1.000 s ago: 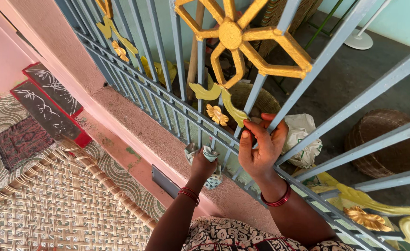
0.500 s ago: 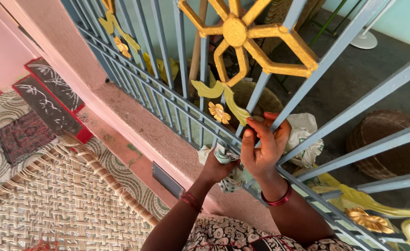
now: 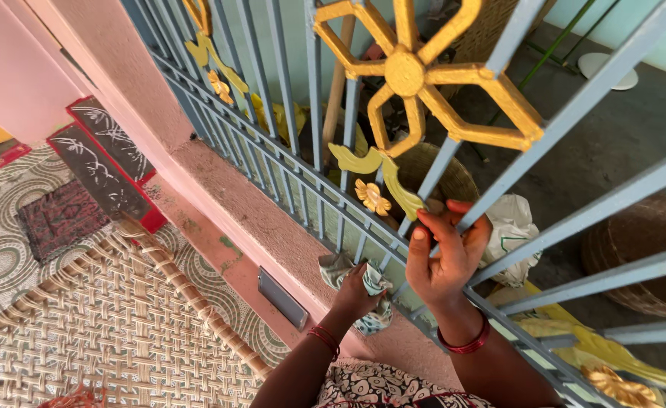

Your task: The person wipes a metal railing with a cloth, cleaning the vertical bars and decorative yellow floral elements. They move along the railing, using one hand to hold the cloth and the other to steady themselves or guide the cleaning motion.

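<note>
My left hand (image 3: 356, 291) is clenched around a crumpled pale patterned cleaning cloth (image 3: 363, 291), pressing it against the lower rails of the grey-blue painted metal window grille (image 3: 303, 177). My right hand (image 3: 446, 253) is closed on one slanted bar of the same grille, fingers wrapped over it and thumb on the near side, just below the yellow metal flower ornament (image 3: 408, 75).

Changes over the last second, largest first:
1. The view has swung left and down the grille, bringing more of the pink plastered sill (image 3: 250, 204) and the woven cane mat (image 3: 106, 325) into frame.
2. My left hand has travelled left and downward along the bottom rails, carrying the cloth with it; the cloth now sits just above the sill instead of tucked beside my right wrist.
3. My right hand has kept its hold on the bar, with the same grasp.

Judgement: the wiping stroke is advancing along the lower rails while the right hand serves as a brace. The small yellow leaf and blossom fitting (image 3: 371, 193) lies above the cloth, apart from it.
</note>
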